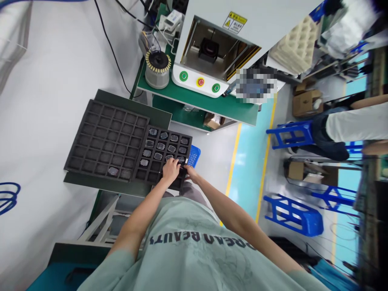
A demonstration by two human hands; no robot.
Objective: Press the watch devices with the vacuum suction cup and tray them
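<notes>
A dark grid tray [156, 166] holds several small rounded-square parts with pale rims, one to a pocket. My left hand [171, 169] is over its lower right pockets, fingers bent down close together beside one rounded-square part [170, 157]; whatever lies under the fingertips is hidden. At the tray's right edge, my right hand [190, 173] is closed around the rim near the corner. To the left lies a larger dark grid tray [106, 137], its pockets mostly bare, with one rounded-square part [113, 171] in the bottom row.
A white machine [200, 89] with push buttons stands on a green bench [194, 103], next to a round grey dispenser [157, 74]. Behind the tray's right side shows a blue basket [194, 156]. Blue stools [312, 220] and a seated person [342, 125] are at the right.
</notes>
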